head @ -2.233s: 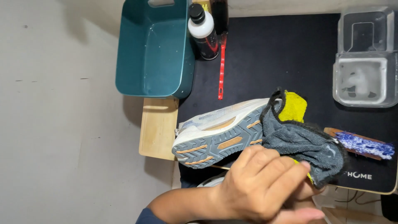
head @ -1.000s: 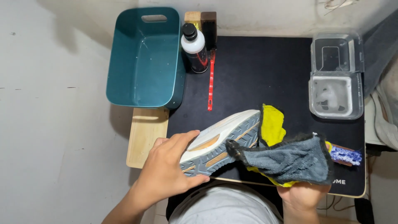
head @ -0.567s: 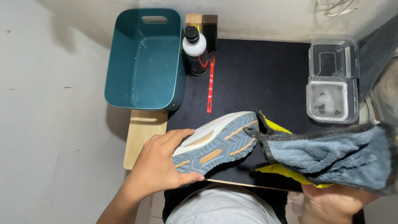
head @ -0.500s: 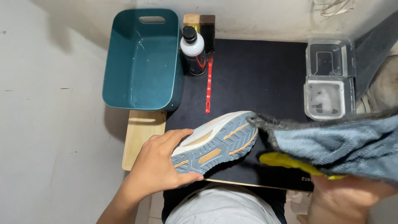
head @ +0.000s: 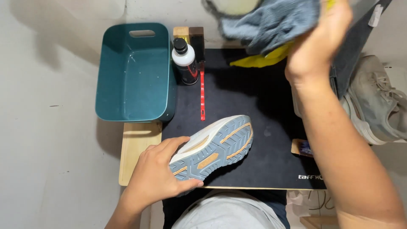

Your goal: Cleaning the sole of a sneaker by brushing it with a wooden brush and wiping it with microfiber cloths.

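My left hand (head: 159,176) grips the heel end of a sneaker (head: 216,146) turned on its side, its grey-blue and tan sole facing up, resting on a black mat (head: 250,97). My right hand (head: 316,46) is raised over the far right of the mat, clutching a grey cloth (head: 267,19) together with a yellow cloth (head: 260,59) that hangs below it. My right forearm crosses the mat's right side and hides what lies under it.
A teal plastic tub (head: 133,74) stands at the far left beside a white bottle with a black cap (head: 184,59). A red strip (head: 202,93) lies on the mat. A second grey sneaker (head: 377,99) sits at the right. A small wooden table (head: 135,150) carries the mat.
My right hand has swung the grey and yellow cloths off the sneaker, up and away toward the far right. My left hand took hold of the sneaker's heel and stays there.
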